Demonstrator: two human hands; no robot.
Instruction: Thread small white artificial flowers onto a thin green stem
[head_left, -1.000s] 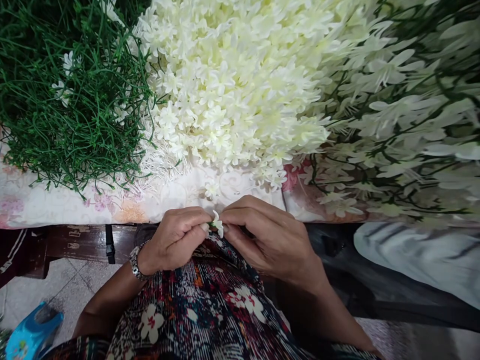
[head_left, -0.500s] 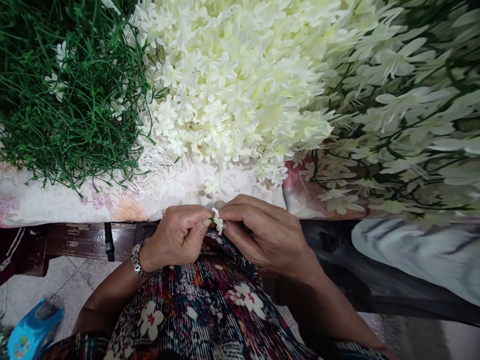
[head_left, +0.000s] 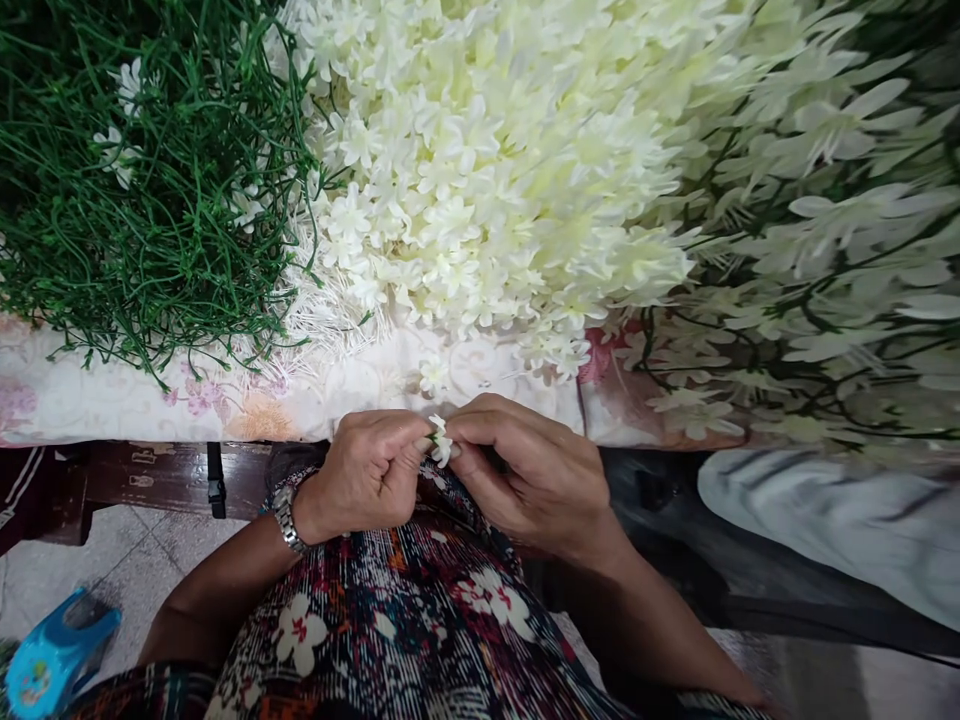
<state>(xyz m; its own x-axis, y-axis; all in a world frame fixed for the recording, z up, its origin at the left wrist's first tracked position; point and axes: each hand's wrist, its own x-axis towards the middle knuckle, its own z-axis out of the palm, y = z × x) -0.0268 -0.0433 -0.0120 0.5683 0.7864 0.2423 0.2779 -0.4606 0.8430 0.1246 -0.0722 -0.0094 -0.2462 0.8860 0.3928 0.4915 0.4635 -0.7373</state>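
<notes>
Just in front of the table edge, my two hands meet at a small white artificial flower (head_left: 441, 441). My left hand (head_left: 375, 472), with a metal watch at its wrist, is closed in a pinch. A bit of green stem shows at its fingertips, right against the flower; the rest of the stem is hidden. From the other side, the thumb and forefinger of my right hand (head_left: 536, 478) pinch the flower's petals. A single loose white blossom (head_left: 433, 374) lies on the cloth just beyond my fingers.
A big heap of white blossoms (head_left: 480, 200) covers the middle of the floral tablecloth (head_left: 135, 405). Green artificial stems (head_left: 150, 220) are piled at left, and flowered sprays (head_left: 847, 270) at right. A blue plastic stool (head_left: 56, 655) stands on the floor at lower left.
The camera view has shifted slightly. Both hands keep their pinch on the flower and stem, and the flower has turned a little.
</notes>
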